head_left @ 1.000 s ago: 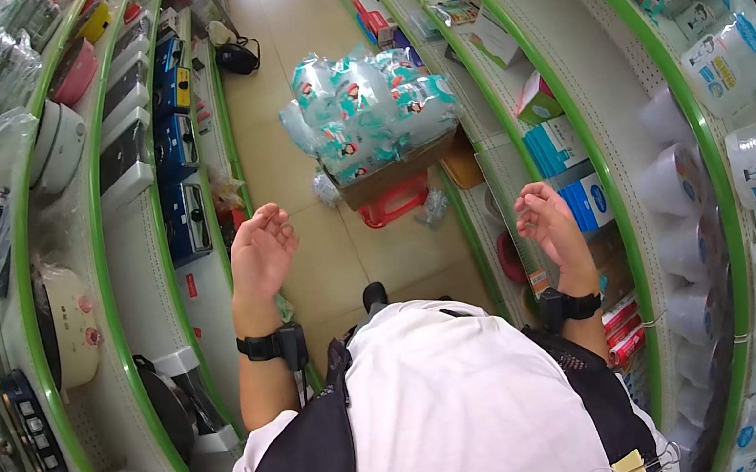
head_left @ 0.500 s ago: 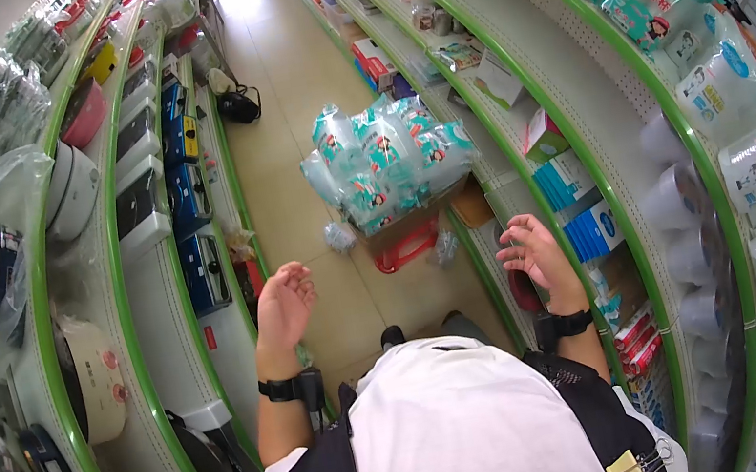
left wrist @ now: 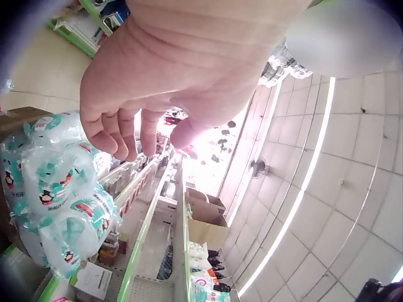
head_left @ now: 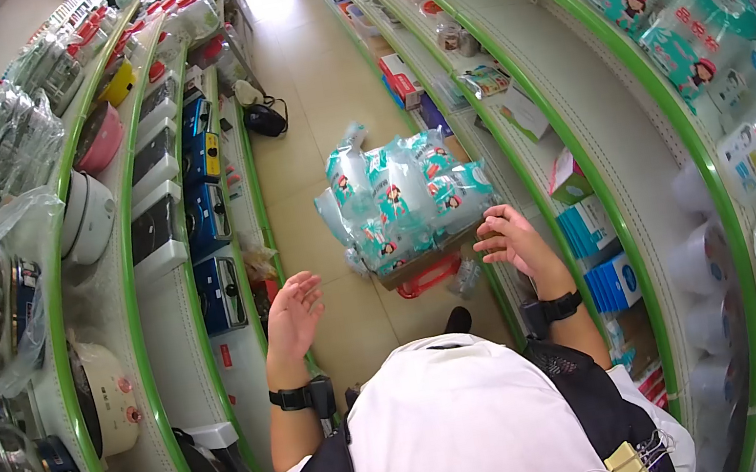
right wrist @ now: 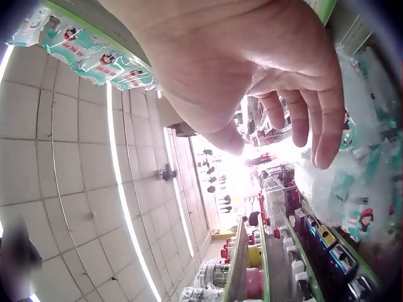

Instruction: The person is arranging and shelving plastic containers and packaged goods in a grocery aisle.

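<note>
Clear packs of plastic cups [head_left: 400,201] with teal printing are heaped in a cardboard box [head_left: 432,253] in the aisle. A red plastic thing [head_left: 429,278] shows below the box's near edge. My left hand [head_left: 294,318] is held in the air to the left of the heap, fingers loosely bent, holding nothing. Nearer to the box is my right hand [head_left: 520,248], its relaxed fingers overlapping the box's right corner in the head view. In the right wrist view, cup packs [right wrist: 365,182] appear beside the fingers, and the palm holds nothing.
Green-edged shelves line both sides. Pots [head_left: 107,397] and boxed stoves [head_left: 219,291] fill the left side; more cup packs [head_left: 693,38] and blue boxes [head_left: 613,283] stand on the right. A black bag [head_left: 265,117] lies farther down the tiled floor [head_left: 343,325].
The heaped box now sits lower and closer in the head view. My right hand has come nearer to the box's right corner. Both hands stay without anything in them.
</note>
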`<state>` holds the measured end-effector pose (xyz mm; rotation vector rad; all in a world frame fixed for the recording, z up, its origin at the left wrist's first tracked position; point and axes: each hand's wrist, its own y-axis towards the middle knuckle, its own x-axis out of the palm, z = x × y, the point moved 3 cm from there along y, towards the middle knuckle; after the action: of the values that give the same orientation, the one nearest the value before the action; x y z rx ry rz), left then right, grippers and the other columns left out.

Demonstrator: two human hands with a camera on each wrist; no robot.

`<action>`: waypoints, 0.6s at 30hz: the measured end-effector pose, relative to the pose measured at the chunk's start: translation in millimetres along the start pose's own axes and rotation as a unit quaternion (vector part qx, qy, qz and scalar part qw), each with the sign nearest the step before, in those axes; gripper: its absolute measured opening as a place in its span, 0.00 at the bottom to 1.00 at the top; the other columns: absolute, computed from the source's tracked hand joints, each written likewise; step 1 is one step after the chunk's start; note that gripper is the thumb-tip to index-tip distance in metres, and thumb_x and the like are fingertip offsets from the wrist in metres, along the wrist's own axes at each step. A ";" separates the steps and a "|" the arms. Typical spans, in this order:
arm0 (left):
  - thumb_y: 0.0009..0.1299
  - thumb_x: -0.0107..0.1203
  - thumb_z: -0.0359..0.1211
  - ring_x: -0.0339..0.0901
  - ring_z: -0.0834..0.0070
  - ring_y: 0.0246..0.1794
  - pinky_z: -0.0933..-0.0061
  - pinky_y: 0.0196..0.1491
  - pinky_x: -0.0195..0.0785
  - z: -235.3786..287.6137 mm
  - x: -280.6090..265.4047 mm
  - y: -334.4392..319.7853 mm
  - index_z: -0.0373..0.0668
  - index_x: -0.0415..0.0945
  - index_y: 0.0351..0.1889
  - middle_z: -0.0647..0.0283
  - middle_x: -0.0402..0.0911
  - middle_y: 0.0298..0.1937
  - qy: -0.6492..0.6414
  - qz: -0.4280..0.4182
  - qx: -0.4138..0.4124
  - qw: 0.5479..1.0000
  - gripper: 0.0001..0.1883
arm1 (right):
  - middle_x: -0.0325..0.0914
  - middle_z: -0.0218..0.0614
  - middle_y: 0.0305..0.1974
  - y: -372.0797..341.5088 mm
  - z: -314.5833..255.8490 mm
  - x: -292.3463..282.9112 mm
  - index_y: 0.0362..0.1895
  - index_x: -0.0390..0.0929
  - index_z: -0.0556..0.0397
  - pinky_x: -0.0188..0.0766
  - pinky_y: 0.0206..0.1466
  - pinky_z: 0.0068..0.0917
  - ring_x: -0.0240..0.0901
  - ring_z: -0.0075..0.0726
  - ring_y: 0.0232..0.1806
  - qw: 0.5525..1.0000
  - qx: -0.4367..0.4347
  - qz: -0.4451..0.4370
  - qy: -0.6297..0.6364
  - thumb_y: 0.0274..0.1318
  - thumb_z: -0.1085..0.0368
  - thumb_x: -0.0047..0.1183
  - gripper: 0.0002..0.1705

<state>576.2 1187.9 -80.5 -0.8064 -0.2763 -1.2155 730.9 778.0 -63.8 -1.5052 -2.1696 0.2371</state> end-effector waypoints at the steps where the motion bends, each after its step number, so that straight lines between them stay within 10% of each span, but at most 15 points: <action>1: 0.76 0.50 0.40 0.74 0.72 0.54 0.66 0.56 0.67 1.8 6.7 8.9 0.44 0.75 0.59 0.63 0.79 0.57 0.001 0.005 0.004 1.000 0.17 | 0.74 0.36 0.49 10.7 -6.2 -3.2 0.57 0.67 0.46 0.82 0.41 0.34 0.82 0.37 0.45 1.000 0.006 -0.017 0.006 0.68 0.52 0.58 0.22; 11: 0.77 0.50 0.41 0.71 0.69 0.62 0.62 0.63 0.63 22.4 42.2 92.9 0.45 0.71 0.66 0.63 0.76 0.63 0.062 0.017 -0.015 0.998 0.22 | 0.74 0.37 0.52 109.8 -33.6 4.0 0.62 0.66 0.51 0.79 0.42 0.30 0.76 0.31 0.50 0.985 -0.016 -0.003 -0.169 0.64 0.46 0.62 0.33; 18: 0.77 0.50 0.42 0.70 0.70 0.64 0.60 0.63 0.65 39.6 23.6 177.9 0.47 0.70 0.69 0.66 0.73 0.67 0.093 -0.094 -0.115 0.985 0.24 | 0.75 0.47 0.55 174.2 -18.4 51.9 0.67 0.65 0.58 0.72 0.60 0.39 0.75 0.41 0.54 0.933 -0.101 0.049 -0.342 0.59 0.42 0.65 0.43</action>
<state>754.8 1218.6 -110.3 -0.8724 -0.0602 -1.5103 870.5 889.0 -103.4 -1.8475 -2.7148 0.6774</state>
